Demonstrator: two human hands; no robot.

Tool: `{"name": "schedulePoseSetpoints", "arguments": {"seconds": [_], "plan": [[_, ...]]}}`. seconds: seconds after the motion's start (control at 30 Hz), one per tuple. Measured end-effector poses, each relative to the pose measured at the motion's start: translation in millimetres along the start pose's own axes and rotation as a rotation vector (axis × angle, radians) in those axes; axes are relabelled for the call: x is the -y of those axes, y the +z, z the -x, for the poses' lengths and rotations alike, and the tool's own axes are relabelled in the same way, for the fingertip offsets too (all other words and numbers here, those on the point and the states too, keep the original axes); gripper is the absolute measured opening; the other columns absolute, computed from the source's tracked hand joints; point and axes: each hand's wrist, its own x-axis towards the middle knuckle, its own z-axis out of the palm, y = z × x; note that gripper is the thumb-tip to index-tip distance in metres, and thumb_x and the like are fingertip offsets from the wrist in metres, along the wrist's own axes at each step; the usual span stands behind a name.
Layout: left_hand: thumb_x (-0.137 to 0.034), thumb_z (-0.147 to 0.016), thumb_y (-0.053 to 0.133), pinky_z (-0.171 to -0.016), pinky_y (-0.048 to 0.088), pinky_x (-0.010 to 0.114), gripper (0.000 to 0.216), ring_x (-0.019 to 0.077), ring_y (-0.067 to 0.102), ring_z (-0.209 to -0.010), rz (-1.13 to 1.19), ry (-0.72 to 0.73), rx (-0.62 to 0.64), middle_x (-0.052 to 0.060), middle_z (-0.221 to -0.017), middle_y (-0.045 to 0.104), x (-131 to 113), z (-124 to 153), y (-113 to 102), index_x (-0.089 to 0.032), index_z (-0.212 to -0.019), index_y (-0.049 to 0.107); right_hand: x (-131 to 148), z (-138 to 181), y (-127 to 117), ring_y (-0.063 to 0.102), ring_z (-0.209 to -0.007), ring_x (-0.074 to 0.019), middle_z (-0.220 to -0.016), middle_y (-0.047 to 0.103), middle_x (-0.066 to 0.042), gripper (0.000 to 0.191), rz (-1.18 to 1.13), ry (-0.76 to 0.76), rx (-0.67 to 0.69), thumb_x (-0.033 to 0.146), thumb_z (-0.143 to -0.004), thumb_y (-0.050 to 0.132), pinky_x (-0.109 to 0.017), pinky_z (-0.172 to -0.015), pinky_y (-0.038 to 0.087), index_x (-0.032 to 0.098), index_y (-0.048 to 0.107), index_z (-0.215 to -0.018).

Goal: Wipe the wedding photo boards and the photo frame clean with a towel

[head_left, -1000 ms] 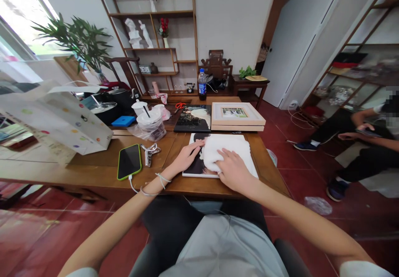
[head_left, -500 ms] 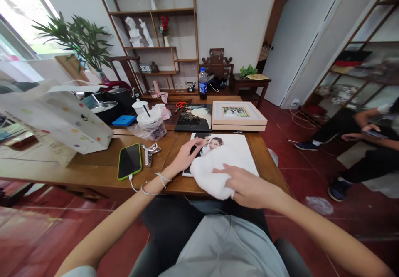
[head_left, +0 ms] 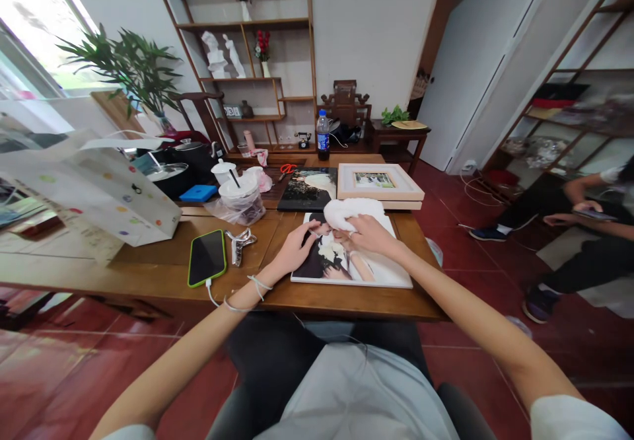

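Observation:
A white-edged photo panel [head_left: 381, 268] with a picture of a couple lies flat on the wooden table in front of me. My right hand [head_left: 369, 232] presses a fluffy white cloth [head_left: 354, 210] onto the panel's upper part, covering some of the picture. Over the panel's left edge rests my left hand [head_left: 297, 245], fingers stretched out and touching the surface with nothing held. Just behind the panel are a dark photo panel [head_left: 307, 189] and a stack of light wooden picture frames [head_left: 380, 185].
Left of my hands lie a phone [head_left: 207, 258] on a cable and a silvery holder [head_left: 240, 245]. Further back stand a bagged cup [head_left: 241, 202], a paper bag [head_left: 123, 195], red-handled scissors [head_left: 287, 169] and a bottle [head_left: 323, 136]. A seated person [head_left: 579, 209] is at the right.
My right hand has moved the white cloth away from me, from the panel's near edge to its far part, uncovering the lower picture. My left hand stays nearly where it was.

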Motion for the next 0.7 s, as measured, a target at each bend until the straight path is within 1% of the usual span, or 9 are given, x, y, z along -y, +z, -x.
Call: {"name": "schedulePoseSetpoints", "arguments": {"seconds": [0.1, 0.17, 0.27, 0.33, 0.37, 0.43, 0.53, 0.6, 0.7], "plan": [[-0.020, -0.089, 0.036, -0.103, 0.031, 0.039, 0.035, 0.0196, 0.048, -0.116, 0.064, 0.002, -0.102, 0.012, -0.123, 0.052, 5.0, 0.0, 2.2, -0.017, -0.122, 0.042, 15.6, -9.8, 5.4, 0.055, -0.097, -0.0240, -0.103, 0.064, -0.013, 0.031, 0.002, -0.069, 0.010, 0.011, -0.075, 0.045, -0.031, -0.084, 0.036, 0.012, 0.064, -0.100], [-0.018, -0.089, 0.034, -0.104, 0.030, 0.039, 0.035, 0.0192, 0.046, -0.118, 0.111, 0.019, -0.153, 0.013, -0.124, 0.049, 9.1, 0.1, 4.0, -0.016, -0.123, 0.039, 28.6, -6.5, 8.4, 0.050, -0.107, -0.0252, -0.113, 0.059, -0.016, 0.030, 0.012, -0.141, 0.018, 0.011, -0.072, 0.048, -0.036, -0.092, 0.032, 0.011, 0.065, -0.098], [-0.019, -0.087, 0.038, -0.102, 0.033, 0.039, 0.036, 0.0196, 0.045, -0.118, 0.164, 0.011, -0.181, 0.014, -0.125, 0.046, 14.0, 0.7, 6.4, -0.016, -0.124, 0.034, 49.9, 13.9, 10.8, 0.039, -0.121, -0.0284, -0.124, 0.050, -0.020, 0.028, 0.059, -0.299, 0.022, 0.015, -0.072, 0.052, -0.044, -0.100, 0.024, 0.010, 0.066, -0.096], [-0.018, -0.086, 0.039, -0.100, 0.035, 0.040, 0.040, 0.0196, 0.045, -0.118, 0.177, -0.012, -0.179, 0.015, -0.125, 0.044, 15.3, 1.1, 6.7, -0.016, -0.125, 0.029, 62.6, 35.1, 10.4, 0.036, -0.123, -0.0299, -0.125, 0.049, -0.022, 0.026, 0.089, -0.371, 0.020, 0.018, -0.073, 0.053, -0.046, -0.102, 0.023, 0.009, 0.067, -0.094], [-0.016, -0.086, 0.038, -0.100, 0.035, 0.040, 0.041, 0.0193, 0.045, -0.118, 0.166, -0.023, -0.175, 0.015, -0.125, 0.044, 15.0, 1.1, 6.4, -0.016, -0.126, 0.028, 67.6, 46.5, 9.6, 0.036, -0.123, -0.0302, -0.125, 0.049, -0.022, 0.025, 0.091, -0.382, 0.021, 0.019, -0.073, 0.054, -0.046, -0.102, 0.023, 0.010, 0.067, -0.092], [-0.011, -0.083, 0.038, -0.103, 0.032, 0.042, 0.042, 0.0195, 0.043, -0.120, 0.093, -0.026, -0.162, 0.014, -0.125, 0.045, 12.7, 0.7, 4.7, -0.016, -0.124, 0.032, 73.1, 68.3, 7.2, 0.036, -0.124, -0.0301, -0.127, 0.049, -0.021, 0.024, 0.071, -0.377, 0.029, 0.020, -0.072, 0.055, -0.044, -0.103, 0.024, 0.010, 0.068, -0.089], [-0.010, -0.081, 0.041, -0.106, 0.027, 0.044, 0.034, 0.0217, 0.040, -0.123, -0.068, 0.021, -0.087, 0.012, -0.126, 0.047, 6.3, -0.2, 1.5, -0.016, -0.113, 0.048, 66.8, 91.3, 3.1, 0.038, -0.123, -0.0285, -0.129, 0.048, -0.020, 0.026, 0.010, -0.299, 0.035, 0.018, -0.067, 0.055, -0.041, -0.103, 0.026, 0.011, 0.068, -0.089], [-0.013, -0.082, 0.042, -0.105, 0.030, 0.043, 0.027, 0.0221, 0.043, -0.122, -0.113, 0.058, -0.012, 0.012, -0.124, 0.050, 2.4, -0.5, 0.3, -0.016, -0.106, 0.055, 52.3, 97.2, 1.0, 0.043, -0.119, -0.0283, -0.129, 0.048, -0.019, 0.030, -0.004, -0.198, 0.015, 0.015, -0.066, 0.053, -0.041, -0.101, 0.030, 0.013, 0.068, -0.091], [-0.017, -0.085, 0.042, -0.103, 0.035, 0.042, 0.027, 0.0219, 0.048, -0.118, -0.120, 0.077, 0.047, 0.011, -0.122, 0.055, 0.2, -0.4, 0.3, -0.017, -0.108, 0.058, 18.7, 92.3, -0.2, 0.049, -0.112, -0.0286, -0.126, 0.052, -0.016, 0.034, 0.040, -0.057, -0.039, 0.013, -0.068, 0.048, -0.042, -0.095, 0.036, 0.014, 0.067, -0.097]]}}
